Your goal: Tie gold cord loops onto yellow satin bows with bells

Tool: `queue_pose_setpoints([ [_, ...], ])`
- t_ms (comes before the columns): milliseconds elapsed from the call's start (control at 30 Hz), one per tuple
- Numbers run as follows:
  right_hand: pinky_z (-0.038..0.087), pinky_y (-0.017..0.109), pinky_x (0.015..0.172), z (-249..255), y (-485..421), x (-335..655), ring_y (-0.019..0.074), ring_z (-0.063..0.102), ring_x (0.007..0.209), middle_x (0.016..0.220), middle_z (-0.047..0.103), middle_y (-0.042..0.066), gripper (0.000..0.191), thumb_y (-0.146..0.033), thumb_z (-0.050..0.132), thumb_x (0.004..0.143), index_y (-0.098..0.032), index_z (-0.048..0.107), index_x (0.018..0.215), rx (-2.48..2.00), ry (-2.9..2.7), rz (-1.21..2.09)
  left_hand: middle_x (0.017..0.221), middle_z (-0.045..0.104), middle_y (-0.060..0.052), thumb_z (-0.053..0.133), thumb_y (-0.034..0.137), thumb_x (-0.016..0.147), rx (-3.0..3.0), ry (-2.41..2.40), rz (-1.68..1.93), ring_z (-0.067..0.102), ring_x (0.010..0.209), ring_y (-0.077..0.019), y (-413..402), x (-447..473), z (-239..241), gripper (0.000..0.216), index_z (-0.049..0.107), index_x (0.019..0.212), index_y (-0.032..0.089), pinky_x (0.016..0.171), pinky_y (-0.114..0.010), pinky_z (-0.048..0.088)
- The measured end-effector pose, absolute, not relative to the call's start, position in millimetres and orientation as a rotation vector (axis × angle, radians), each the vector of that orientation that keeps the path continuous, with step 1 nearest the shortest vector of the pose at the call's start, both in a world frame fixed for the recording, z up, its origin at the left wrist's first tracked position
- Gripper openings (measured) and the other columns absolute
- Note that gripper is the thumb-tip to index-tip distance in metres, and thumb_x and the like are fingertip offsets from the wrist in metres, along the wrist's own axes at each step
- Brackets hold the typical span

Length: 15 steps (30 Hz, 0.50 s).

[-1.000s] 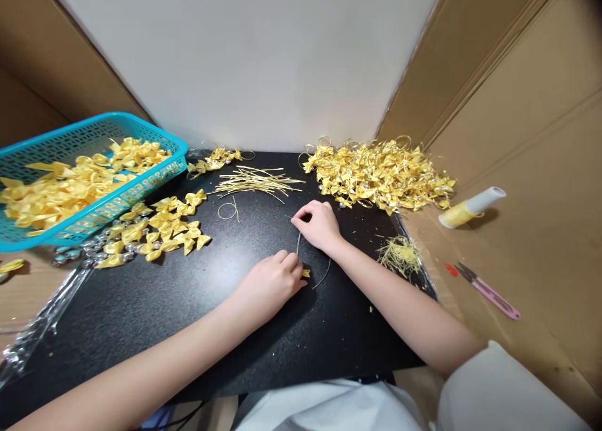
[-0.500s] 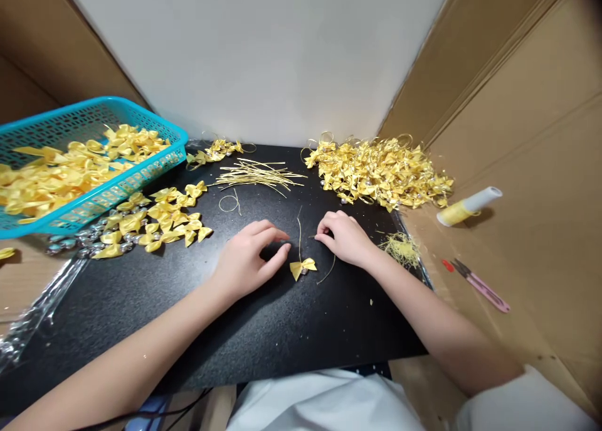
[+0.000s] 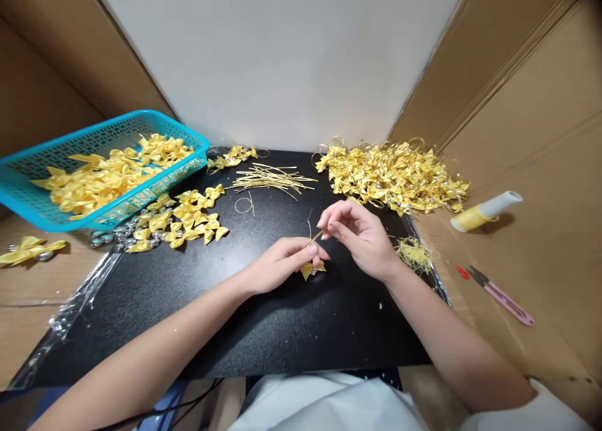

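Between its thumb and fingers my left hand point(image 3: 286, 261) pinches a thin gold cord point(image 3: 316, 238). My right hand point(image 3: 357, 233) is closed on the same cord a little farther up and to the right. Just under the left fingertips a yellow ribbon bow point(image 3: 306, 271) with a small shiny bead lies on the black table mat point(image 3: 226, 318), partly covered by those fingers. A thin strand rises from behind the left hand, near the bow. The cord's ends are hidden by the fingers.
A blue basket point(image 3: 204, 147) of yellow bows stands at left, with beaded bows point(image 3: 188, 216) before it. Cut gold cords point(image 3: 270, 179) lie centre-back. At right are a heap of corded bows point(image 3: 399, 174), yellow scraps point(image 3: 414, 254), a thread tube point(image 3: 486, 210) and pink snips point(image 3: 505, 302).
Both hands have come together above the bow, and the left now pinches the cord that the right held alone. The whole view has shifted slightly, moving the scene rightward.
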State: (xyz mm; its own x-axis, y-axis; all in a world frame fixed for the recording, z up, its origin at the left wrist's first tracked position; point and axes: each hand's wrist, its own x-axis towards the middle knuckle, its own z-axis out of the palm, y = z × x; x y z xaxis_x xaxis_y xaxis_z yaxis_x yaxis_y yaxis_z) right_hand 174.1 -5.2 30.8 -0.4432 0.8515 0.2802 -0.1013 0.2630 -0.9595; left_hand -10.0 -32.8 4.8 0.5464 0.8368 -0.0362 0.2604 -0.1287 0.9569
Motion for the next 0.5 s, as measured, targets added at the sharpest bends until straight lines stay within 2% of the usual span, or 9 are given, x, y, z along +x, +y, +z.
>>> queue_pose_setpoints([
  [67,0.053,0.030,0.073,26,-6,178,0.0119,0.060,0.073,0.088,0.062,0.001,0.027,-0.047,0.061,0.087,-0.023,0.052,0.080,-0.694,-1.669,1.315,0.064,0.057,-0.001,0.031,0.045,0.098,1.703,0.985,0.567,0.052,0.059,-0.0121,-35,-9,5,0.049,0.061,0.075,0.015,0.058,-0.023,0.042],
  [133,0.053,0.032,0.076,23,-7,186,0.0137,0.061,0.078,0.094,0.063,0.003,0.022,-0.044,0.060,0.088,-0.023,0.055,0.085,-0.712,-1.749,1.208,0.059,0.054,0.000,0.030,0.042,0.098,1.882,1.207,0.552,0.051,0.056,-0.0128,-36,-9,5,0.048,0.056,0.067,0.016,0.058,-0.024,0.039],
  [200,0.050,0.033,0.076,23,-8,193,0.0148,0.060,0.080,0.099,0.063,0.005,0.018,-0.041,0.056,0.091,-0.023,0.058,0.091,-0.764,-1.824,0.994,0.064,0.059,-0.003,0.031,0.037,0.098,2.108,1.566,0.506,0.055,0.059,-0.0156,-36,-9,4,0.043,0.057,0.070,0.017,0.057,-0.026,0.037],
  [300,0.046,0.032,0.071,22,-11,198,0.0158,0.058,0.077,0.091,0.062,0.004,0.015,-0.036,0.057,0.090,-0.021,0.060,0.094,-0.882,-1.957,0.652,0.074,0.065,-0.008,0.033,0.033,0.098,2.337,1.972,0.301,0.061,0.063,-0.0199,-36,-9,3,0.038,0.061,0.079,0.016,0.052,-0.027,0.030],
  [400,0.042,0.032,0.070,16,-15,193,0.0180,0.059,0.076,0.085,0.065,0.005,0.020,-0.035,0.065,0.084,-0.019,0.063,0.097,-1.042,-2.213,0.348,0.071,0.065,-0.008,0.032,0.032,0.099,2.481,2.027,0.199,0.063,0.063,-0.0204,-37,-7,4,0.039,0.063,0.081,0.016,0.050,-0.027,0.028],
  [500,0.039,0.032,0.070,6,-16,186,0.0182,0.060,0.075,0.084,0.068,0.006,0.018,-0.030,0.059,0.090,-0.018,0.066,0.101,-1.145,-2.349,0.168,0.069,0.064,-0.007,0.031,0.032,0.099,2.580,1.997,0.215,0.062,0.062,-0.0194,-39,-6,5,0.041,0.064,0.079,0.016,0.051,-0.028,0.030],
])
